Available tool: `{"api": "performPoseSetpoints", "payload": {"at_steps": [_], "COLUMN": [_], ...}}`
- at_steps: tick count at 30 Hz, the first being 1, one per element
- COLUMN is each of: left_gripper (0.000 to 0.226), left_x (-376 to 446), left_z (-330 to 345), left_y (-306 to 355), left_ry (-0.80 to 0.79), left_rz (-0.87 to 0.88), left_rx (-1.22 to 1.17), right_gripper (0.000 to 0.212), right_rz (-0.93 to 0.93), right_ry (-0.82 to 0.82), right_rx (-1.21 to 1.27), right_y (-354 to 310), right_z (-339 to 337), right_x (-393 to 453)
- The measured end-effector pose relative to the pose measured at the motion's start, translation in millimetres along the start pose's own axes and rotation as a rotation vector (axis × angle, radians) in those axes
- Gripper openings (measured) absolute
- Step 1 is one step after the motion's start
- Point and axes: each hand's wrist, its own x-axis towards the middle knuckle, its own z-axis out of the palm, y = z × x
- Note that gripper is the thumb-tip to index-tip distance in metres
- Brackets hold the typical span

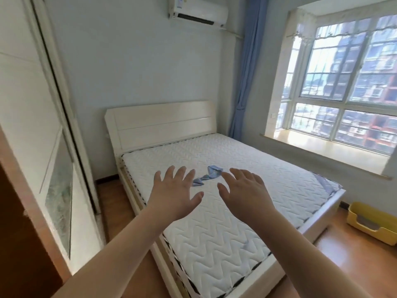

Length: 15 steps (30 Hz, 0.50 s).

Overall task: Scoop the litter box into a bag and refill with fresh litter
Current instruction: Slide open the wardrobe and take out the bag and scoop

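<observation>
A yellow litter box (354,220) stands on the wooden floor at the far right, past the foot of the bed, with grey litter inside. My left hand (175,190) and my right hand (247,190) are stretched out in front of me above the bare mattress, fingers spread, palms down, holding nothing. Both hands are far from the litter box. No scoop, bag or fresh litter shows in view.
A white bed (214,211) with a bare quilted mattress fills the middle; small blue cloth pieces (211,173) lie on it. A sliding-door wardrobe (43,125) lines the left side. A bay window (343,93) with a sill is at the right. Wooden floor runs along both sides of the bed.
</observation>
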Motion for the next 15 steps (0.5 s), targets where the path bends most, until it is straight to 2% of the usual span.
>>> {"api": "performPoseSetpoints", "payload": {"at_steps": [8,15], "left_gripper": [0.072,0.070], "left_x": [46.1,44.5], "left_z": [23.1,29.8], "left_y": [-21.7,-40.4], "left_ry": [-0.016,-0.023], "left_rz": [-0.275,-0.550], "left_rx": [0.069,0.169], "right_gripper": [0.050,0.049], "right_rz": [-0.277,-0.539], "right_ry": [-0.015,0.016], "right_rx": [0.084,0.143], "right_y": [6.3,-16.7], "right_z": [48.3,68.7], "right_x": [95.6,156.0]}}
